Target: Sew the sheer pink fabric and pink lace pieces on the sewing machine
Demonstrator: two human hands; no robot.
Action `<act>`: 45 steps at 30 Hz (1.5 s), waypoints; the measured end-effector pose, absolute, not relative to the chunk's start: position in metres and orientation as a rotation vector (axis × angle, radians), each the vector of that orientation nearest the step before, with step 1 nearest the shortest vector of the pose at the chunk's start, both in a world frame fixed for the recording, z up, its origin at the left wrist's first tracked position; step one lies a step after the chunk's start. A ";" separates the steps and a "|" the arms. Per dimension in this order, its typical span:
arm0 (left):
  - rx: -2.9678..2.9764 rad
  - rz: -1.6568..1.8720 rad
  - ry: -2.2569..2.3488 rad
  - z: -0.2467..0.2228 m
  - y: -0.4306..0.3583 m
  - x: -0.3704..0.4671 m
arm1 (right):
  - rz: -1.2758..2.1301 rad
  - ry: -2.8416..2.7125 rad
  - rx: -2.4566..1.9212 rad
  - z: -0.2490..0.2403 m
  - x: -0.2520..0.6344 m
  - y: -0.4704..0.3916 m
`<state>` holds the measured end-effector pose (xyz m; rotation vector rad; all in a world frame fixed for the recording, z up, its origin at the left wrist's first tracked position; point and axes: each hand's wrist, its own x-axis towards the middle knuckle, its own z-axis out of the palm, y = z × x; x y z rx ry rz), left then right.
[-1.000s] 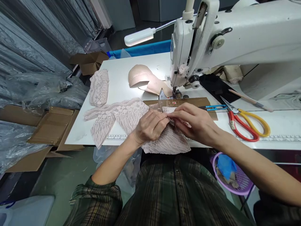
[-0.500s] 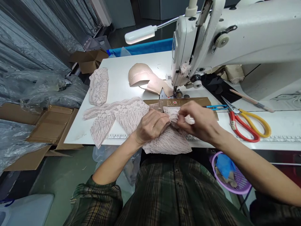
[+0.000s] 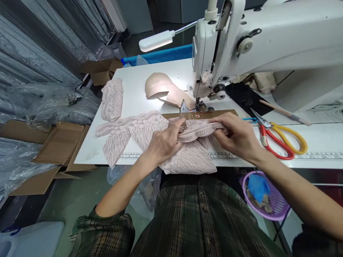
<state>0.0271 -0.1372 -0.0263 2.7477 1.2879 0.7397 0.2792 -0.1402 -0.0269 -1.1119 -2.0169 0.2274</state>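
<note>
A layered stack of pale pink lace (image 3: pixel 198 132) is stretched between my two hands, just in front of the sewing machine (image 3: pixel 199 84). My left hand (image 3: pixel 167 141) pinches its left end, thumb on top. At the right end, the fingers of my right hand (image 3: pixel 237 135) are closed on the same stack. More lace (image 3: pixel 187 160) hangs over the table's front edge below, and a lace piece (image 3: pixel 150 130) spreads out to the left. Behind the stack lies a brown strip (image 3: pixel 214 114) near the machine's foot. A beige moulded cup piece (image 3: pixel 160 85) rests left of the needle.
Scissors with red and yellow handles (image 3: pixel 278 137) lie right of my right hand, beside a blue tool (image 3: pixel 250 120) and a pencil-like stick (image 3: pixel 285 112). A lace bundle (image 3: pixel 112 100) sits at the table's left. Below right stands a purple basket (image 3: pixel 280 203); cardboard boxes (image 3: pixel 60 142) stand left.
My hands have moved apart, and the bunched lace between them is now drawn out into a flat layered stack. The right hand has shifted right. The view has shifted slightly.
</note>
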 end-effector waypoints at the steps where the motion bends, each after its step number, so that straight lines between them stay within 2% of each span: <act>1: 2.682 0.695 1.285 -0.021 -0.141 0.023 | 0.271 -1.967 -1.128 -0.019 0.285 -0.140; 4: 2.354 0.724 1.211 0.002 -0.156 0.012 | 0.513 -1.841 -1.237 0.007 0.301 -0.143; 7: 2.010 0.722 1.124 0.029 -0.165 -0.003 | 0.920 -1.774 -1.259 0.027 0.309 -0.146; 10: 1.967 0.541 1.085 0.047 -0.155 -0.022 | 1.234 -1.736 -1.203 0.026 0.303 -0.141; 12: 2.099 0.367 1.150 0.049 -0.139 -0.033 | 1.329 -1.715 -1.201 0.014 0.295 -0.131; 16: 2.502 0.269 1.401 0.044 -0.114 -0.028 | 1.247 -1.749 -1.231 -0.014 0.283 -0.111; 19: 2.595 0.407 1.197 0.038 -0.109 0.002 | 1.266 -1.771 -1.168 -0.019 0.283 -0.108; 22: 2.565 0.490 0.925 0.031 -0.104 0.037 | 1.327 -1.759 -1.110 -0.012 0.287 -0.112; 27: 2.406 0.485 0.752 0.015 -0.085 0.072 | 1.236 -1.750 -0.975 -0.010 0.288 -0.118; 30: 2.250 0.521 0.742 0.009 -0.079 0.075 | 1.207 -1.635 -0.952 -0.013 0.287 -0.118; 36: 2.133 0.532 0.749 0.011 -0.084 0.071 | 1.372 -1.424 -1.038 -0.013 0.284 -0.118; 45: 2.000 0.714 0.789 0.009 -0.088 0.075 | 1.200 -1.410 -1.000 -0.008 0.278 -0.121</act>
